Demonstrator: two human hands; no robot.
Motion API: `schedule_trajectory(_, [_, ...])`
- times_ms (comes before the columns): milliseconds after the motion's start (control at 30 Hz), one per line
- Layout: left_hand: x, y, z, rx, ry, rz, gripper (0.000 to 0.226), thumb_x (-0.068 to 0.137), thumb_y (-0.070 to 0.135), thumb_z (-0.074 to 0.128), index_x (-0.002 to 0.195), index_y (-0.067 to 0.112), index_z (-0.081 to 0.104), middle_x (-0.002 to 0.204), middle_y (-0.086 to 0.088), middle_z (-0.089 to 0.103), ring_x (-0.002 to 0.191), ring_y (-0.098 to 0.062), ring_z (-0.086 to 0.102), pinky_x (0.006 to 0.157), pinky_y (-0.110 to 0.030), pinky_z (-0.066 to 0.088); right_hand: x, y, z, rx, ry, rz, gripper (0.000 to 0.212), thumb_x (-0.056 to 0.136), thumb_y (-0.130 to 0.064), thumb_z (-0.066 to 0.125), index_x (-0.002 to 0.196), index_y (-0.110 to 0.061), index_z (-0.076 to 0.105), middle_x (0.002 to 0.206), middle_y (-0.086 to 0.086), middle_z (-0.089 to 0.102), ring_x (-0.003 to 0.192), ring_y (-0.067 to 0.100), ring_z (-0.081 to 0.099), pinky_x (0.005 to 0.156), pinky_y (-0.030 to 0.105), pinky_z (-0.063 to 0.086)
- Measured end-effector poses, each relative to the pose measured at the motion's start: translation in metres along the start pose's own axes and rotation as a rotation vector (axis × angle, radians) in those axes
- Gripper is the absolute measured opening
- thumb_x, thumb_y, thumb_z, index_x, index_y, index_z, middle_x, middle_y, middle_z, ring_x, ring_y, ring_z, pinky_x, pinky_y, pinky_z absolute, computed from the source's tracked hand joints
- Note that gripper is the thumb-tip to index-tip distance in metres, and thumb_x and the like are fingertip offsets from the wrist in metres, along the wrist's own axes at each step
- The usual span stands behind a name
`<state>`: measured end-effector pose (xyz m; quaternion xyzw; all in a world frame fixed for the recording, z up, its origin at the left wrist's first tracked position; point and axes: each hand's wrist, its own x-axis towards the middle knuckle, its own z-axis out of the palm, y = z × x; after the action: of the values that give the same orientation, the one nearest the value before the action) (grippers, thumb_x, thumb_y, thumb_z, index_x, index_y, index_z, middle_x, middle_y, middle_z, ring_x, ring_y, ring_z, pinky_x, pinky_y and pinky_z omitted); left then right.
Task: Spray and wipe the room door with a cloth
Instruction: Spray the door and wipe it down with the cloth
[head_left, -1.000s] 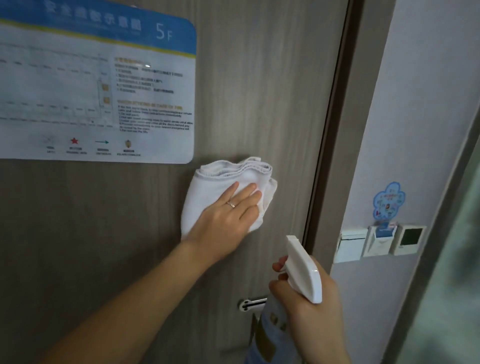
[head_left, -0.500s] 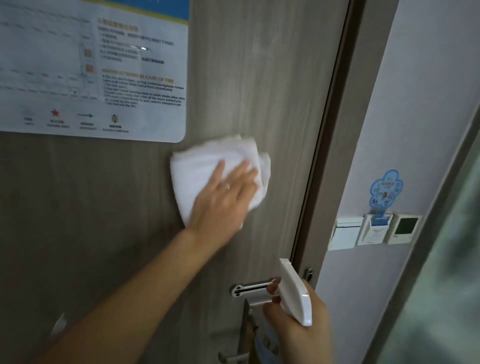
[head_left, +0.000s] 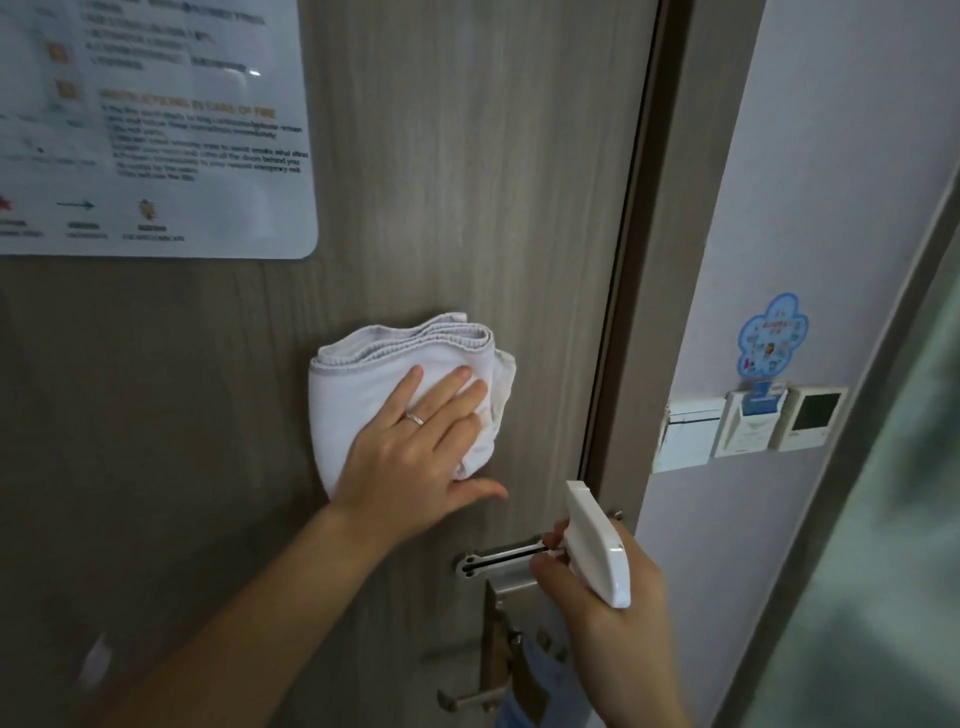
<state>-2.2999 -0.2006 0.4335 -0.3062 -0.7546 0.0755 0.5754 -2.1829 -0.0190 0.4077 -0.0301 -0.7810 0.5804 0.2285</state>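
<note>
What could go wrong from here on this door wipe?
1. The cloth is a loose folded wad under the flat left hand; it may bunch or slip.
2. Wiping upward could catch the evacuation notice edge and lift it.
3. The spray bottle in the right hand sits close to the door guard latch; it could knock it.

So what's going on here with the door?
A person is cleaning a room door. The left hand presses a folded white cloth flat against the wood, below a posted notice. The right hand grips a spray bottle down near the door latch, its nozzle toward the door. Whether it is spraying right now cannot be told.
</note>
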Motion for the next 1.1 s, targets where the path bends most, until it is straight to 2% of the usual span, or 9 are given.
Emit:
schedule_trajectory(167, [0.0,-0.012,-0.012,0.057,0.013,-0.036,0.056,0.083,0.063,0.066,0.091,0.009,0.073,0.127,-0.014,0.068,0.129,-0.033,0.057,0.113,-0.056,0.035,0.005,0.004,0.005,-0.02,-0.031,0.005,0.022,0.074,-0.012,0.079,0.092,-0.013,0.066,0.092,0.009,0.07,0.086,0.026,0.065,0.087,0.043,0.053])
schedule_trajectory(267, [0.012,-0.031,-0.021,0.151,-0.068,-0.181,0.066,0.078,0.065,0.063,0.111,0.008,0.067,0.144,-0.019,0.053,0.141,-0.039,0.04,0.116,-0.064,0.018,0.008,-0.002,0.008,0.015,0.009,-0.059,0.032,0.071,-0.01,0.08,0.07,-0.034,0.06,0.072,-0.008,0.068,0.069,0.012,0.064,0.066,0.018,0.048])
schedule_trajectory(333, [0.018,-0.037,-0.024,0.192,-0.122,-0.174,0.078,0.079,0.071,0.056,0.126,0.009,0.062,0.15,-0.022,0.045,0.143,-0.042,0.035,0.116,-0.065,0.014,0.01,-0.011,0.009,0.029,0.023,-0.076,0.026,0.067,-0.022,0.076,0.067,-0.038,0.056,0.065,-0.012,0.064,0.064,0.012,0.063,0.062,0.011,0.044])
schedule_trajectory(467, [0.017,-0.037,-0.019,0.151,-0.089,-0.12,0.066,0.079,0.062,0.06,0.121,0.011,0.066,0.144,-0.021,0.053,0.134,-0.039,0.046,0.113,-0.062,0.028,0.016,-0.02,0.01,0.06,-0.035,-0.128,0.023,0.06,-0.031,0.067,0.083,-0.027,0.063,0.086,-0.002,0.07,0.081,0.017,0.066,0.078,0.029,0.053])
schedule_trajectory(633, [-0.037,-0.028,-0.009,0.084,-0.044,-0.072,0.057,0.073,0.05,0.069,0.12,0.019,0.059,0.129,-0.014,0.061,0.117,-0.033,0.055,0.109,-0.058,0.036,0.02,-0.008,0.018,0.044,-0.024,-0.123,0.024,0.066,-0.016,0.077,0.07,-0.034,0.061,0.08,-0.007,0.069,0.078,-0.01,0.061,0.062,-0.001,0.042])
schedule_trajectory(767, [-0.07,-0.024,-0.009,0.063,0.018,-0.094,0.032,0.089,0.045,0.062,0.109,0.021,0.06,0.121,-0.014,0.061,0.107,-0.032,0.058,0.106,-0.06,0.036,0.015,0.01,0.035,0.004,-0.086,-0.109,0.019,0.063,-0.013,0.08,0.072,-0.024,0.068,0.074,-0.008,0.072,0.078,-0.006,0.062,0.062,0.0,0.042])
schedule_trajectory(867, [-0.073,-0.036,-0.019,0.082,0.126,-0.233,0.015,0.089,0.032,0.063,0.089,0.017,0.063,0.113,-0.009,0.051,0.098,-0.028,0.054,0.107,-0.061,0.03,0.008,0.019,0.056,-0.072,-0.127,-0.124,0.027,0.066,-0.002,0.082,0.073,-0.024,0.068,0.075,-0.008,0.07,0.083,-0.007,0.059,0.064,-0.001,0.041])
schedule_trajectory(1000, [-0.062,-0.032,-0.022,0.053,0.082,-0.227,0.013,0.08,0.019,0.071,0.071,0.013,0.063,0.109,-0.012,0.058,0.092,-0.031,0.055,0.103,-0.056,0.041,-0.005,-0.003,0.082,0.008,-0.159,-0.096,0.043,0.071,-0.002,0.079,0.07,-0.038,0.057,0.075,-0.015,0.062,0.07,-0.013,0.059,0.061,0.01,0.044])
schedule_trajectory(1100, [-0.057,-0.028,-0.019,0.02,0.031,-0.261,0.015,0.08,0.028,0.068,0.072,0.015,0.064,0.112,-0.013,0.069,0.096,-0.031,0.06,0.1,-0.051,0.046,-0.013,-0.023,0.091,0.115,-0.187,-0.062,0.043,0.075,0.002,0.075,0.074,-0.038,0.059,0.085,-0.005,0.066,0.072,-0.002,0.059,0.069,0.014,0.046])
